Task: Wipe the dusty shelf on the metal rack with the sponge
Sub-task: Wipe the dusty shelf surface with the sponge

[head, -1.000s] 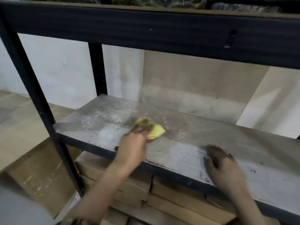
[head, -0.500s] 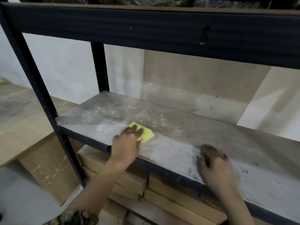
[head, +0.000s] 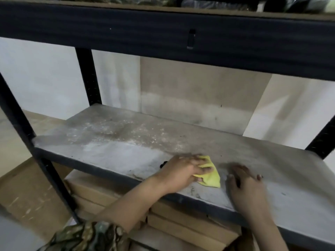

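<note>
Left hand [head: 183, 171] presses the yellow sponge [head: 211, 175] flat, fingers wrapped over it, near the front edge of the grey shelf [head: 126, 142]. Right hand [head: 246, 185] just beside, spread, palm down, empty. Dust across the shelf's back left.

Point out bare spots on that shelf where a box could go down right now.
Free: the shelf left half, from the left post to the left hand; also the far right end past the right hand. Crowded: front middle, where both hands and the sponge sit.
</note>
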`<state>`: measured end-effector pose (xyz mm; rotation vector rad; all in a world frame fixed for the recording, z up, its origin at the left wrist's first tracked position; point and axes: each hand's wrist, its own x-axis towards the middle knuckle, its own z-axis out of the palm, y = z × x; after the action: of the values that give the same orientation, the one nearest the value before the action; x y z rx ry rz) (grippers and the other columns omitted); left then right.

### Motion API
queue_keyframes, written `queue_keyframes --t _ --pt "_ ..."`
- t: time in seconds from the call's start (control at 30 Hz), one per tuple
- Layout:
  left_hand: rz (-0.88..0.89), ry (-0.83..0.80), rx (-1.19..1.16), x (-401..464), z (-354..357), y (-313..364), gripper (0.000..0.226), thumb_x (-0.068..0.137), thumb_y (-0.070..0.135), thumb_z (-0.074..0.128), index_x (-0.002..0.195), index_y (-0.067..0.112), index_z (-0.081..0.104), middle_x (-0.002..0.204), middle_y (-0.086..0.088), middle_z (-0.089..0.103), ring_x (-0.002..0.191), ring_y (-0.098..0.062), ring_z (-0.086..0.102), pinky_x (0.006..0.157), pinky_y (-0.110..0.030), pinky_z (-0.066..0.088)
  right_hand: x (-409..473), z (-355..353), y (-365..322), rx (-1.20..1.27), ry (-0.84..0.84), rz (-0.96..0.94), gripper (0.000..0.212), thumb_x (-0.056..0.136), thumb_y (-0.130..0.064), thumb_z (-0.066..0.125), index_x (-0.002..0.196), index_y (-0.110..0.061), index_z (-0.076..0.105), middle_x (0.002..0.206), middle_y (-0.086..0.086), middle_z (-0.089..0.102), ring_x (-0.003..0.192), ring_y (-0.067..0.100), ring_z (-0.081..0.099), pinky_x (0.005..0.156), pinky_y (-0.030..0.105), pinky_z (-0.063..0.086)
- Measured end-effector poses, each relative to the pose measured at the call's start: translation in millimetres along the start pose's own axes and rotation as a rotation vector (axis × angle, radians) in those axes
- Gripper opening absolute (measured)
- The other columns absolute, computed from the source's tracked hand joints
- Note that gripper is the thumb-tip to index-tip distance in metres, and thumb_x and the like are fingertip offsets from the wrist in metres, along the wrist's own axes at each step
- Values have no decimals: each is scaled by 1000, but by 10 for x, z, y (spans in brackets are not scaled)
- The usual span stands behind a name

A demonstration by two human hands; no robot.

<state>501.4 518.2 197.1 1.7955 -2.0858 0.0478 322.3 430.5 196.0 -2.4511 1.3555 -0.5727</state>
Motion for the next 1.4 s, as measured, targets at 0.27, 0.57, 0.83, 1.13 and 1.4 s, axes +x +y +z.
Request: queue_keyframes --t 0.27,0.57,0.83,1.13,1.4 --pt "-407 120 37 -28 -179 -864 40 94 30 42 134 26 48 148 0 36 137 -17 30 109 -23 21 6 27 33 -11 -7 9 35 88 -17 52 122 -10 58 130 9 58 118 28 54 114 45 21" --pt "-499 155 -162 294 -416 -857 36 93 16 45 128 13 54 138 -9 49 126 -24 46 99 -23 31 19 48 3 -22 32 13 33 89 -22 51 119 -13 59 121 8 63 105 27 60 109 46 31" --pt "9 -67 -91 285 -28 -583 44 95 22 45 138 20 42 151 -2 29 140 -18 21 113 -29 16 80 14 -61 -140 70 35 33 93 -25 46 122 -14 58 137 4 53 139 16 30 116 50 13" --pt "-310 155 11 436 -494 -1281 46 86 19 30 124 18 55 134 -6 49 118 -32 46 93 -43 43 174 213 -292 -92 117 57 30 93 -16 47 119 -13 61 134 3 56 135 21 38 114 48 17" --pt "17 -168 1 627 74 -675 49 96 36 40 143 34 27 156 6 14 142 -15 9 111 -39 14 178 220 -293 -36 169 5 28 88 -20 46 109 -16 64 117 3 65 105 25 60 89 37 46"
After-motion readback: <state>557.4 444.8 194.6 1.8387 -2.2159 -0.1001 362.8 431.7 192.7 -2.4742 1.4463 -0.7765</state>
